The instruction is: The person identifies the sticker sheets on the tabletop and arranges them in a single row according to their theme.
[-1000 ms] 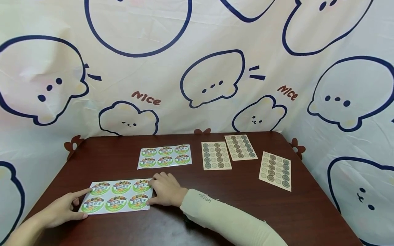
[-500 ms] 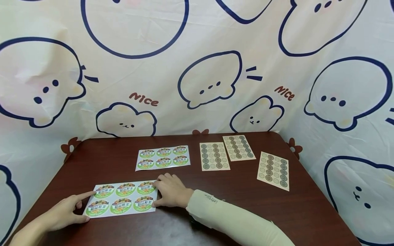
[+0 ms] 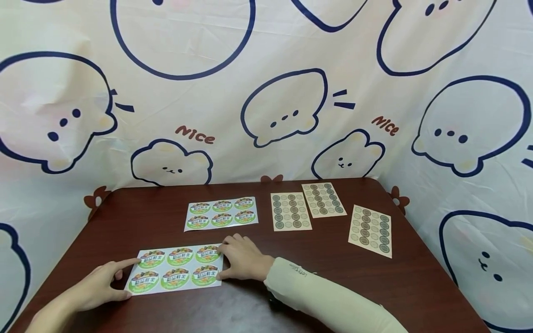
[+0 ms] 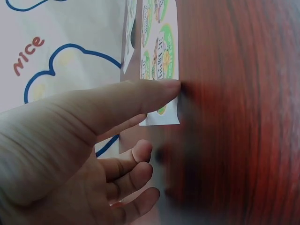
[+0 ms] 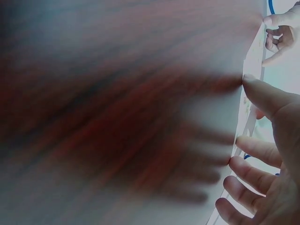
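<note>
A white sheet of several round green fruit-label stickers (image 3: 176, 269) lies flat on the table between my two hands. At its left edge is my left hand (image 3: 93, 286), index finger and thumb stretched onto the corners. The left wrist view shows that thumb (image 4: 140, 96) over the sheet, the other fingers (image 4: 136, 176) loosely bent beside it. My right hand (image 3: 245, 259) rests at the right edge, thumb at the near corner and fingertips at the far one. In the right wrist view, the thumb (image 5: 267, 96) and fingers (image 5: 255, 176) are spread along the edge.
A second sheet of green round stickers (image 3: 221, 214) lies behind the first. Three cream sheets with rows of small round stickers lie to the right: one (image 3: 291, 211), one behind it (image 3: 324, 200), one farther right (image 3: 370, 231). A cartoon-printed cloth (image 3: 225, 101) hangs around the brown table (image 3: 308, 277).
Both hands and the near sticker sheet have slid a little to the right along the table. The far sheet and the cream sheets stay where they lay; the head view shifted slightly.
</note>
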### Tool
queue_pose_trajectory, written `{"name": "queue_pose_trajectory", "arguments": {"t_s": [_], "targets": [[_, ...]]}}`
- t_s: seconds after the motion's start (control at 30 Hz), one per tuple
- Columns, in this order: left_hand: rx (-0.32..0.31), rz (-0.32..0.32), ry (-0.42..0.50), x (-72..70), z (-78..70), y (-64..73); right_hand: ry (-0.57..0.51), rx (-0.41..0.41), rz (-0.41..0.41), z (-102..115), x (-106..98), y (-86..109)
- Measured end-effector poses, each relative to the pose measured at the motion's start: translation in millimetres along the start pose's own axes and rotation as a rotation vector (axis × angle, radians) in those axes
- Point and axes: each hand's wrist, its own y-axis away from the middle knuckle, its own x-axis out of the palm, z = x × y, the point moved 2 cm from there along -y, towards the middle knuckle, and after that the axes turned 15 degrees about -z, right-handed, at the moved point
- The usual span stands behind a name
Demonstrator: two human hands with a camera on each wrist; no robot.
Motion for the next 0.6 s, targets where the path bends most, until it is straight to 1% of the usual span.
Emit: {"name": "queue_pose_trajectory", "arguments": {"t_s": [0.17, 0.3, 0.37, 0.47, 0.6], "targets": [[0.023, -0.021, 0.003, 2.3, -10.9, 0.2, -0.016, 0.024, 0.004, -7.9, -0.4, 7.4], [0.040, -0.034, 0.003, 3.8, -17.7, -0.6, -0.022, 0.028, 0.002, -12.1, -3.3, 11.8], [0.038, -0.039, 0.001, 5.3, -20.7, -1.0, -0.021, 0.030, 0.002, -14.8, -4.3, 14.1], [0.052, -0.038, 0.005, 8.1, -25.0, -2.2, -0.029, 0.040, 0.001, -20.0, -5.9, 18.3], [0.048, -0.030, 0.015, 9.7, -33.2, -6.1, -0.043, 0.059, 0.004, -28.5, -7.9, 23.8]]}}
